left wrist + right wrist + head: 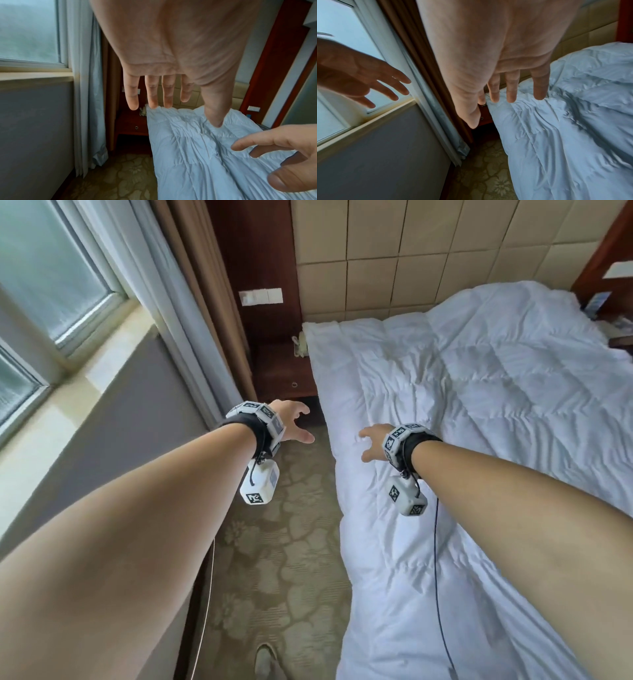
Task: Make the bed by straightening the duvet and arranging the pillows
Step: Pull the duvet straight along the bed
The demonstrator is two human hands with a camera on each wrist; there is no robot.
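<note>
Both hands are held out with fingers spread and loose, nothing gripped. The left hand (291, 422) is raised over the carpet (274, 559) beside the bed, near the nightstand (281, 371). The right hand (371, 441) is stretched over the near edge of the duvet (479, 405). The white, creased duvet is spread across the bed up to the headboard (394, 258). Whether the duvet is touched cannot be told.
</note>
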